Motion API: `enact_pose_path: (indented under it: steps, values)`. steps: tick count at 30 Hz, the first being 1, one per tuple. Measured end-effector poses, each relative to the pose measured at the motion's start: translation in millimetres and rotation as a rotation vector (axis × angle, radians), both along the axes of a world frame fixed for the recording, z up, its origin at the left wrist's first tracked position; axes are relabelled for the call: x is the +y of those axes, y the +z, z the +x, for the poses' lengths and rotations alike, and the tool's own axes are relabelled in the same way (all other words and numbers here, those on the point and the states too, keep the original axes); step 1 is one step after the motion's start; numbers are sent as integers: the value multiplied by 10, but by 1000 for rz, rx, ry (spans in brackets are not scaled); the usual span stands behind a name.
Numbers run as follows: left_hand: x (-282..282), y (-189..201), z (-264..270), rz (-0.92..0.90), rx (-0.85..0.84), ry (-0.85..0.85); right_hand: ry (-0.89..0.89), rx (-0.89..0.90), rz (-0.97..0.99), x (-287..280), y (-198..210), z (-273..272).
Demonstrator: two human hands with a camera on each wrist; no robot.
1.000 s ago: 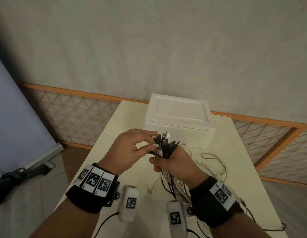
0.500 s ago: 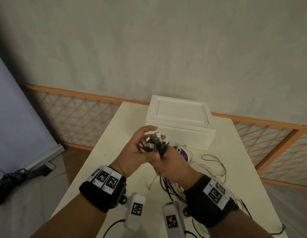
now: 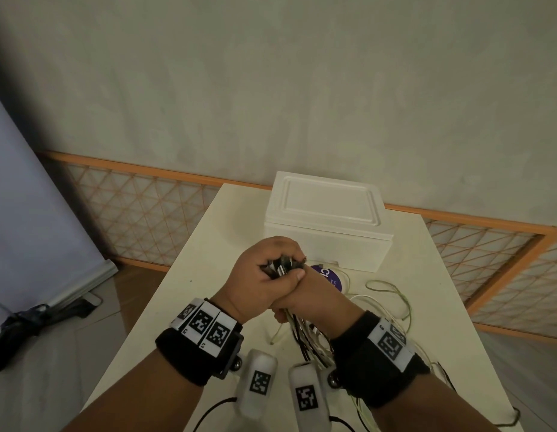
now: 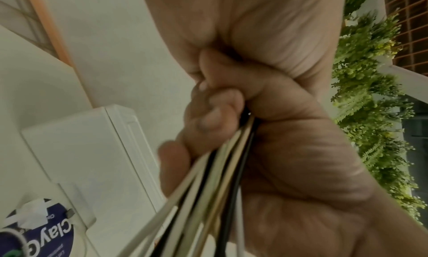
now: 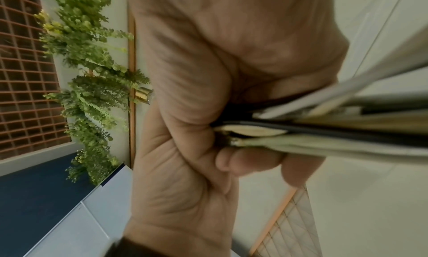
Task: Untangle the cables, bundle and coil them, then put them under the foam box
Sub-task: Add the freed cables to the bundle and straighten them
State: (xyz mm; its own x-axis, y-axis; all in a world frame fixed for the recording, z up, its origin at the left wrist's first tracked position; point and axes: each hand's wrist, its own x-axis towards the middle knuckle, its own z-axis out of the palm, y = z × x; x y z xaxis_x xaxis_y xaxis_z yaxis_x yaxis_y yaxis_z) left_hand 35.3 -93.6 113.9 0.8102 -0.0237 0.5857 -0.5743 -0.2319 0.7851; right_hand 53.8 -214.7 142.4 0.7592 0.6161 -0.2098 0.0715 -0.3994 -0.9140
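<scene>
Both hands meet above the white table (image 3: 205, 254), in front of the white foam box (image 3: 327, 219). My left hand (image 3: 261, 275) closes over the dark plug ends (image 3: 283, 265) at the top of the cable bundle. Just below it, my right hand (image 3: 317, 304) grips the same bundle. The black and white strands (image 3: 308, 338) hang from it toward the table. In the wrist views, curled fingers clamp the strands (image 4: 208, 196) and the cables (image 5: 324, 132) tightly. More loose cable (image 3: 392, 294) trails on the table to the right.
A round purple-labelled pack (image 3: 328, 277) lies against the foam box's front, with a white plug beside it. The foam box (image 4: 81, 151) sits at the table's far edge by an orange lattice rail (image 3: 146, 207). A grey board (image 3: 27, 213) leans at the left.
My left hand went from pinching single plug ends with its fingertips to wrapping over all of them. Both hands drew together and came slightly lower.
</scene>
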Motion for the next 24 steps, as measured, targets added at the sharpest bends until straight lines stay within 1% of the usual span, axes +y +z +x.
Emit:
enact_pose_path:
  steps: [4, 6, 8, 13, 16, 18, 20, 23, 24]
  values:
    - [-6, 61, -30, 26, 22, -32, 2, -24, -28, 7, -23, -29]
    - [-1, 67, -39, 25, 28, -11, 8, -36, -22, 11, -24, -35]
    - [-3, 69, -47, -36, 81, 40, -6, -8, 33, 4, -22, -37]
    - [-49, 46, -21, -296, 175, 93, -53, 22, 153, 1, -54, -52]
    - [-39, 33, -7, -339, 223, 123, -112, -9, 179, 21, -78, -76]
    - [-9, 15, -5, -301, 212, 128, -150, -23, 161, 23, -69, -87]
    - [23, -28, 5, -293, 203, 70, -186, -2, 123, 25, -67, -74]
    - [66, -16, 12, -453, 283, -81, -210, 88, 96, 25, -63, -43]
    - [70, -11, 11, -479, 309, -96, -201, 109, 93, 24, -59, -38]
